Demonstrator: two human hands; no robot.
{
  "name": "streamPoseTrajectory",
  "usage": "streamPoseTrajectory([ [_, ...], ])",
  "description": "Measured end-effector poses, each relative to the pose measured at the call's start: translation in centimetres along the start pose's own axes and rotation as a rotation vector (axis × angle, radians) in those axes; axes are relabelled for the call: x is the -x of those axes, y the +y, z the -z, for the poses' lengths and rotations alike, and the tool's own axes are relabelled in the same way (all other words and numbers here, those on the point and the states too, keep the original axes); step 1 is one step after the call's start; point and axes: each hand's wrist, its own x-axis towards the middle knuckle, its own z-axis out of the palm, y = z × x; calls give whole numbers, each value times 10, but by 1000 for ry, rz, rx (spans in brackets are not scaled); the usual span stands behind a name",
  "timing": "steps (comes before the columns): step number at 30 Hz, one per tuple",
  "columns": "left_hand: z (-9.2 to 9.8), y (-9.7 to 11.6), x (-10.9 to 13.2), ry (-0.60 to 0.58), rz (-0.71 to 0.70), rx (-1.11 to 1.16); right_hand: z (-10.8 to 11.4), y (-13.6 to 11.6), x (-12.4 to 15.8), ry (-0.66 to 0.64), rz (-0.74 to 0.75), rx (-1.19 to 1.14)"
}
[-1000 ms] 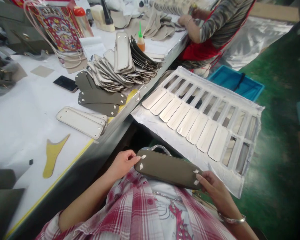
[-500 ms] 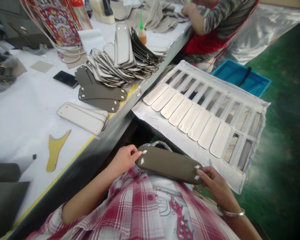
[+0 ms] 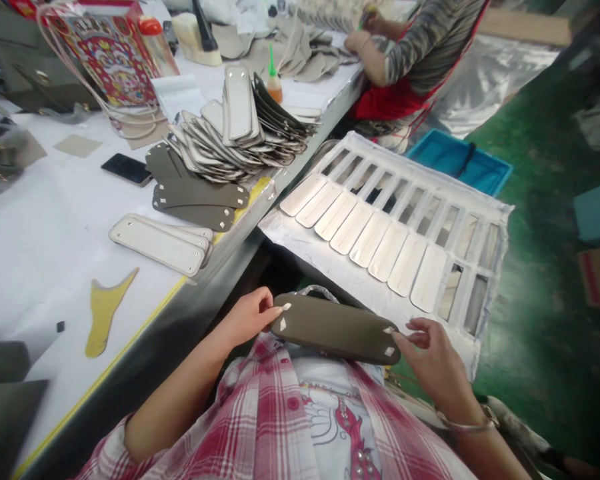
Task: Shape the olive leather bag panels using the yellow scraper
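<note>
A long, dark olive bag piece with rounded ends lies slantwise in front of my body, with small pale diamond-shaped tabs near both ends. My left hand pinches its left end, thumb on top beside a tab and the other fingers partly hidden. At the right end, the thumb tip of my right hand touches or nearly touches the upper tab. Its index finger is lifted clear of the piece and the other fingers are loosely bent.
A white slotted rack holding pale strips stands right of the table. On the table are a heap of similar pieces, dark pieces, white-faced pieces, a phone and a yellow template. A co-worker sits beyond.
My right hand's fingers have come off the edge of the olive piece and opened slightly. My left hand keeps its hold. The camera view has shifted a little.
</note>
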Motion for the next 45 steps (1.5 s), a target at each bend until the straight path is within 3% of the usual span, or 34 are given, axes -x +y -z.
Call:
streamPoseTrajectory([
  [2,-2,-3,-1,-35,17,105,-5,-26,4,113,275,89],
  [3,-2,-4,-2,-52,23,154,-11,-43,6,111,425,104],
  [6,-2,-7,-4,-95,34,290,-40,-95,4,-67,786,128],
  [9,0,-11,-7,-123,41,388,-69,-129,-3,-229,924,164],
  [12,4,-17,-11,-174,40,478,-83,-139,-9,-281,958,184],
  [19,16,-31,-19,-420,87,710,-85,-136,-10,-292,961,198],
  [21,16,-28,-18,-396,81,667,-86,-137,-10,-289,960,195],
  [27,7,-14,-14,-126,3,297,-91,-139,-8,-275,972,203],
  [33,1,-19,-16,-165,-21,369,-78,-121,-15,-336,1005,184],
  [39,-3,-22,-13,-180,-9,420,-46,-79,-15,-348,822,274],
  [45,-8,-28,-12,-156,-47,415,-53,-87,-13,-325,834,239],
])
